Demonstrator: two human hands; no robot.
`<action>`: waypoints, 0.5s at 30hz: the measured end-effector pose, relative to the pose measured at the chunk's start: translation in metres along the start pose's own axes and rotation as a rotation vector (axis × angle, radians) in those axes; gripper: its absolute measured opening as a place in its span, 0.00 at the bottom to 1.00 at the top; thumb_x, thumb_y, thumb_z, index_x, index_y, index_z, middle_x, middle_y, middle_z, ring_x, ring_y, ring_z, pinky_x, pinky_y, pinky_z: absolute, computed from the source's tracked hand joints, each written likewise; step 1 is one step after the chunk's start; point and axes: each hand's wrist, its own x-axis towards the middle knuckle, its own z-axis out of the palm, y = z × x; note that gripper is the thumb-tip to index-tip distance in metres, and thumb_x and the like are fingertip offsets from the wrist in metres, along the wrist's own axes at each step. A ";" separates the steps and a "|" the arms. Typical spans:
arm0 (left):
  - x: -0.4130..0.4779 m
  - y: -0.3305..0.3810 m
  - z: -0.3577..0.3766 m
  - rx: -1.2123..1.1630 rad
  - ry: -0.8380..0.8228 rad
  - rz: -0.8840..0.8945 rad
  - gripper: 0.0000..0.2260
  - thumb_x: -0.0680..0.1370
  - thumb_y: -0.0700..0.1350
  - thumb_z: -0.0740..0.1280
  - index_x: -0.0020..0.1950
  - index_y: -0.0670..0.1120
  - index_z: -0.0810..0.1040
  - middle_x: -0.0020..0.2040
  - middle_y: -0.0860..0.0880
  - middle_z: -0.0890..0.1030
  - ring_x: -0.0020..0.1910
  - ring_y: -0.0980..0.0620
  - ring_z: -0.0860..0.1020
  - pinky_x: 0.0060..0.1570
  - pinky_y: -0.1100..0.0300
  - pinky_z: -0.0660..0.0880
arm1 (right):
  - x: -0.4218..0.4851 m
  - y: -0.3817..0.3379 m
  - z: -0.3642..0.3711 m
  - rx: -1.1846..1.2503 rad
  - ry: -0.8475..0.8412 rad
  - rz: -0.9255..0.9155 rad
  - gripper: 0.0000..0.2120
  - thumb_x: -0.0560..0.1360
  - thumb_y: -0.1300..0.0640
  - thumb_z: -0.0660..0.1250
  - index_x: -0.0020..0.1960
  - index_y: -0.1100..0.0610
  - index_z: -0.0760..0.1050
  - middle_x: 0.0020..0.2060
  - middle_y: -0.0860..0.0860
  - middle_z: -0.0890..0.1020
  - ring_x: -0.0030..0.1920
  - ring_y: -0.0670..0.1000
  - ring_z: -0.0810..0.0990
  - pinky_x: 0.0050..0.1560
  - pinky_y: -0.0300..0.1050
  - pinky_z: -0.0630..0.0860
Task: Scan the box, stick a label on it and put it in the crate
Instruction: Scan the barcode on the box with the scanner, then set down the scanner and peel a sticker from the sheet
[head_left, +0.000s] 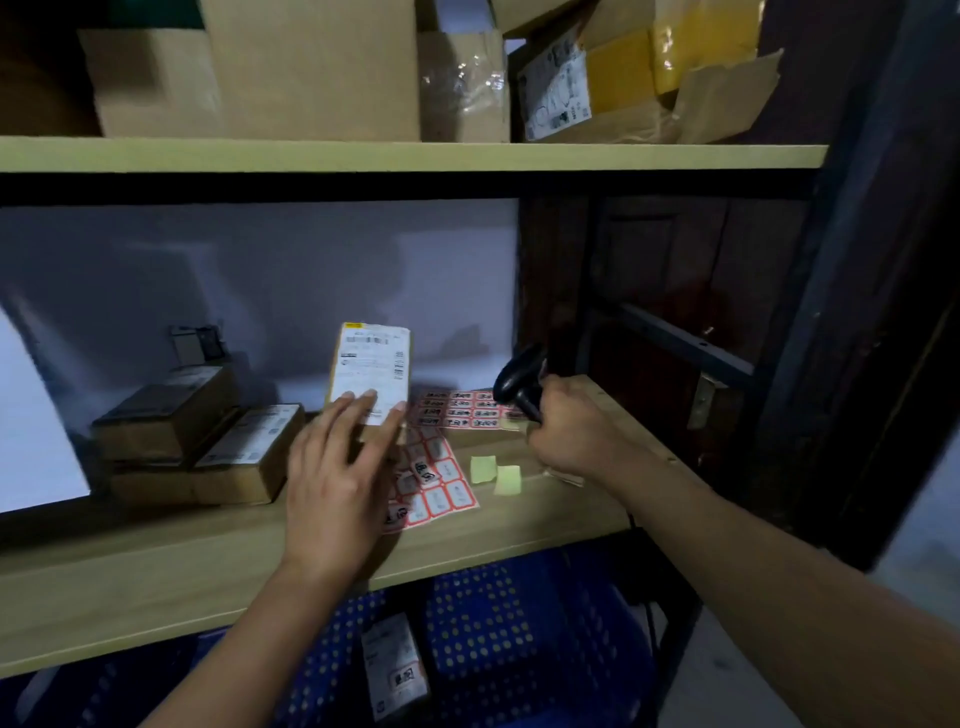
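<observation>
Fingers of the left hand are spread apart and rest flat on the front of the box, which stands upright on the wooden shelf with its white shipping label facing out. Whether the thumb grips the box from behind is hidden by the hand. The right hand is closed tight around the handle of a black scanner, whose head points toward the box; the two are near but apart. Under and between the hands lie two sheets of red-edged stickers, one partly covered by the left hand and the box. The writing on them is too blurry to read. Two small yellow-green notes lie just beside the stickers. To the left sit a few brown parcels, stacked and touching, and a bright white screen is cut off by the edge. Behind is a pale wall, dim and shadowy. Above, another shelf board holds big cardboard boxes, cut off at the top. Below the wooden shelf is a blue crate with small holes, and a parcel with a white label lies inside it. The left arm crosses in front of the crate. A dark metal frame stands on the right.
</observation>
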 end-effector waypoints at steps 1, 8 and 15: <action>0.001 0.001 -0.002 -0.018 0.000 -0.002 0.28 0.75 0.43 0.70 0.76 0.49 0.74 0.76 0.41 0.73 0.76 0.36 0.70 0.70 0.37 0.70 | 0.003 0.013 0.004 -0.057 -0.001 -0.004 0.24 0.77 0.58 0.66 0.71 0.64 0.67 0.66 0.66 0.75 0.64 0.65 0.78 0.62 0.53 0.76; -0.002 0.016 -0.004 -0.071 -0.057 0.071 0.27 0.76 0.46 0.70 0.76 0.50 0.74 0.75 0.42 0.74 0.75 0.36 0.70 0.68 0.38 0.73 | 0.015 0.065 0.025 -0.310 0.025 -0.020 0.28 0.79 0.51 0.66 0.76 0.58 0.66 0.67 0.61 0.74 0.62 0.62 0.78 0.59 0.53 0.77; -0.009 0.008 -0.013 -0.085 -0.067 -0.012 0.27 0.75 0.47 0.69 0.76 0.50 0.74 0.75 0.41 0.74 0.75 0.36 0.70 0.69 0.38 0.72 | 0.016 0.091 0.036 -0.278 0.058 0.023 0.35 0.80 0.40 0.63 0.81 0.56 0.61 0.62 0.60 0.81 0.62 0.62 0.79 0.56 0.53 0.76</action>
